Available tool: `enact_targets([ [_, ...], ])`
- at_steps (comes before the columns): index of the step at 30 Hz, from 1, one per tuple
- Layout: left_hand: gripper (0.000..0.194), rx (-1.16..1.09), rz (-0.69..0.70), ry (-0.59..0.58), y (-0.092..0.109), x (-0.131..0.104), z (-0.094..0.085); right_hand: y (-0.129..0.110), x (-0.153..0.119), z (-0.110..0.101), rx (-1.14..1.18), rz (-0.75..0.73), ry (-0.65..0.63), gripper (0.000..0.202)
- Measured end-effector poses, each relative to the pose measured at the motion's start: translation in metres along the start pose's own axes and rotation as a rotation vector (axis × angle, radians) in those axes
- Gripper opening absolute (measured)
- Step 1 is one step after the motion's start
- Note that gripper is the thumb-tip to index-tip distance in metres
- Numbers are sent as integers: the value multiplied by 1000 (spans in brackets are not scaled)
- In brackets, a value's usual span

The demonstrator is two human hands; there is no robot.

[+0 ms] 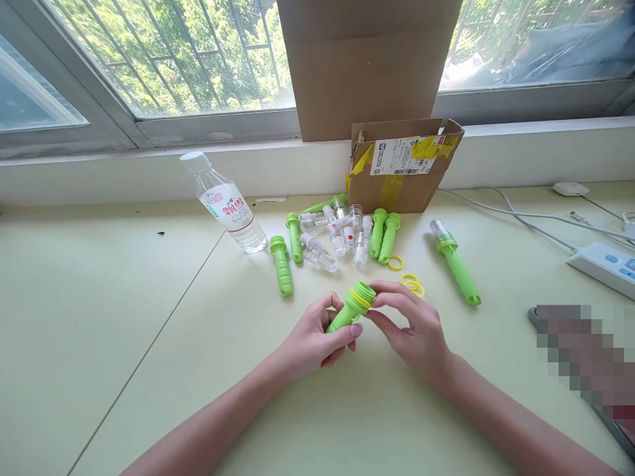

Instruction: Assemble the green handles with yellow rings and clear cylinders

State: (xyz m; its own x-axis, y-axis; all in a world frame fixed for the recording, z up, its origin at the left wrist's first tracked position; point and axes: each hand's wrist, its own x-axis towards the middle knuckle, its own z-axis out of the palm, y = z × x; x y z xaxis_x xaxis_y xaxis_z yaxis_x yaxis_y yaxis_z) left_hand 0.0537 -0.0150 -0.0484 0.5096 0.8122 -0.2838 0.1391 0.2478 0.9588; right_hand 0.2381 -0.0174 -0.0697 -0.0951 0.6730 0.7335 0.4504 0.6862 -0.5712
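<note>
Read on the label (pixel 231 206) of the clear bottle (pixel 254 239): large red Chinese characters, second taken as 雪, first not securely legible. Noted beneath, smaller red Latin capitals, too fine to spell out with confidence; at the left edge, a green patch with unreadable small print. Recorded on the cardboard box (pixel 366 190): a white shipping label (pixel 391 157) with a dark logo at upper left, a barcode along the lower edge and dense black print, unreadable at this size; partly covered by yellow tape (pixel 425 147). Observed on a clear plastic piece (pixel 349 243): a plain red dot.
</note>
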Motion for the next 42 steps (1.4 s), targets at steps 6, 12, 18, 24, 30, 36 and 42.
enact_targets([
  [6,31,-89,18,56,-2,3,-1,-1,0,0,1,11,10,15],
  [12,32,-93,48,-5,1,1,-2,-2,3,-1,-2,-7,19,16],
  [18,38,-52,77,-70,5,0,-2,-2,2,-2,-18,7,15,15],
  [24,39,-5,48,-53,1,0,-3,2,-1,0,-2,11,-6,17],
  [30,29,15,19,-7,-2,-1,-2,0,0,0,8,-9,-9,17],
  [36,29,-27,26,-28,1,1,-4,-2,1,0,27,-2,-2,17],
  [42,30,-75,71,-17,4,2,-4,-2,1,-2,43,-1,-7,18],
])
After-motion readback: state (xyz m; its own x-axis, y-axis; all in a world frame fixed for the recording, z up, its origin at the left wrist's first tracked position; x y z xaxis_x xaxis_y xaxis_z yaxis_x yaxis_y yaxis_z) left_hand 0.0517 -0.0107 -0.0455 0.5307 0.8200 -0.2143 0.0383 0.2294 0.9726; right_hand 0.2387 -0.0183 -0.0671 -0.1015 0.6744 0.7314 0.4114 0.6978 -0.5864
